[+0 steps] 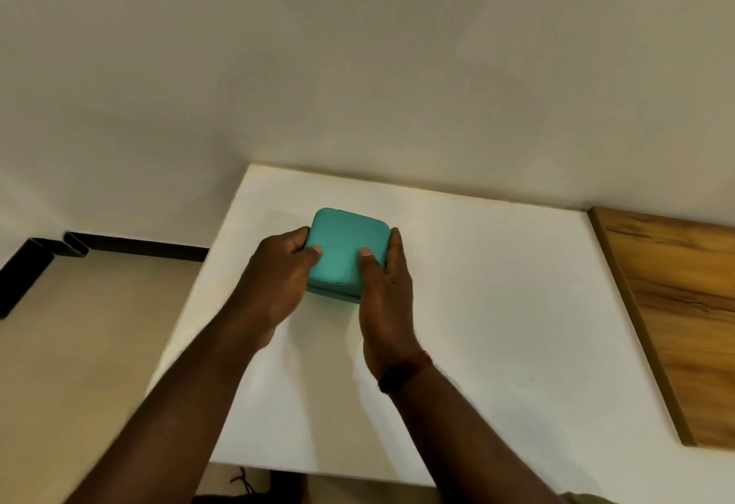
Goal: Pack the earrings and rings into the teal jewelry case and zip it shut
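Case is gripped from both sides, mid-frame on the tabletop: left hand clamped on its left edge, right hand on its right edge. Neither's nearer, tbh.

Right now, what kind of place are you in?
Probably a plain indoor room, maybe a home. The teal case sits on a white table against a bare wall, with a wooden board on the right.
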